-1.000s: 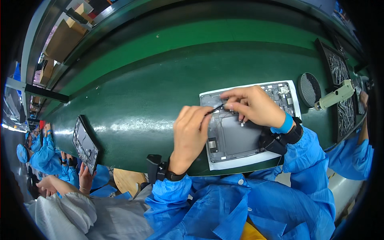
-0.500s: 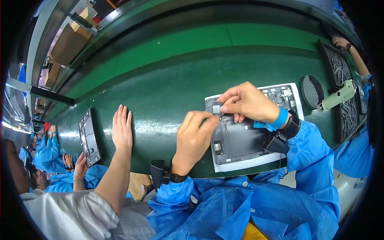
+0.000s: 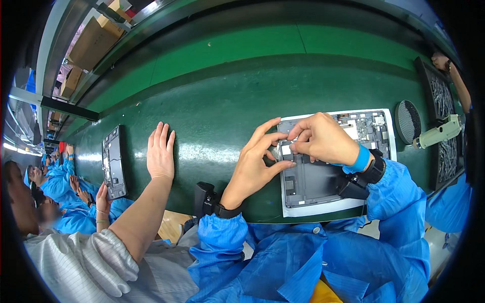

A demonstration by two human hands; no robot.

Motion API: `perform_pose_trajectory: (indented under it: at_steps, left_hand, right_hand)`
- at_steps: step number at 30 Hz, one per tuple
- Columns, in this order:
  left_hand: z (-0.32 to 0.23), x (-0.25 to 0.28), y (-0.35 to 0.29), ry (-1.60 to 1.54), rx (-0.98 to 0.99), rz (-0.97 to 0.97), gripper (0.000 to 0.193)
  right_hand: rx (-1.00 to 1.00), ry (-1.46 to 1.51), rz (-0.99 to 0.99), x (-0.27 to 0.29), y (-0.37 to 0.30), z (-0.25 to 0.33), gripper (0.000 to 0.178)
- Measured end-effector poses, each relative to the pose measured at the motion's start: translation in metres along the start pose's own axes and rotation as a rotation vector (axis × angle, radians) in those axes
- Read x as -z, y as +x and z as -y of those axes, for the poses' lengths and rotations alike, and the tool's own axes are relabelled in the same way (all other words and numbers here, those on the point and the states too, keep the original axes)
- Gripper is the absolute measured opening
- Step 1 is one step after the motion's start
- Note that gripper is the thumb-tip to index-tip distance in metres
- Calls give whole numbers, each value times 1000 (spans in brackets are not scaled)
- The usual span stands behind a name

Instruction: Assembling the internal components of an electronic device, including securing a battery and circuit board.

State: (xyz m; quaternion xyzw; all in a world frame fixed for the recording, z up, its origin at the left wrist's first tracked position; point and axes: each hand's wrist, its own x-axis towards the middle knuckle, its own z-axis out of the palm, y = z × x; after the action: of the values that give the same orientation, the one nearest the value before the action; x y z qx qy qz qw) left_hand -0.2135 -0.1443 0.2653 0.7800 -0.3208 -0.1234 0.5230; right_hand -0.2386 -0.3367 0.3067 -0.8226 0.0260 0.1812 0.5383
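An opened tablet housing [image 3: 316,184] with bare internal parts and a large dark panel lies on a white sheet [image 3: 348,206] in front of me. Over its upper left part, my right hand [image 3: 328,141] pinches thumb and fingers together; whatever is between them is too small to make out. My left hand [image 3: 255,159] has its fingers apart around the housing's left edge, fingertips close to the right hand's. A small white patch [image 3: 286,150] shows on the housing just below the pinching fingers. A blue band and a black strap circle my right wrist.
On the left, another person's hand [image 3: 160,154] lies flat on the green table [image 3: 222,101], near a second opened tablet [image 3: 114,164] steadied by that person's other hand. To the right are a round mesh dish [image 3: 408,122], a pale electric screwdriver [image 3: 438,131] and a black tray [image 3: 428,93] of small parts.
My left hand has gone from a pinch to spread fingers at the housing's edge. My right hand stays pinched over the same corner. The whole view has shifted slightly.
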Motion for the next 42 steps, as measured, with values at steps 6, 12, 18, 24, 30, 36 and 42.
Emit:
perform_pose_trajectory:
  at_steps: [6,12,18,24,30,36,42]
  left_hand:
    - [-3,0,-1,31,15,-6,50]
    - [-1,0,0,55,16,-9,47]
    - [-2,-3,-1,55,47,-5,50]
    - [-2,-12,-2,-74,99,-45,67]
    - [-6,-22,6,-177,247,-23,73]
    - [-4,-17,-1,-352,384,-60,70]
    - [2,-17,10,-413,279,0,61]
  right_hand:
    - [18,-18,-63,-2,0,-4,17]
    - [-23,41,-82,-2,2,-4,17]
    - [76,-35,-142,-5,2,-7,9]
    - [374,-183,-301,-16,3,-21,8]
    - [401,-201,-301,-12,-1,-26,11]
    - [437,-71,-497,23,-54,6,27]
    - [583,-510,-1728,134,-174,-139,25]
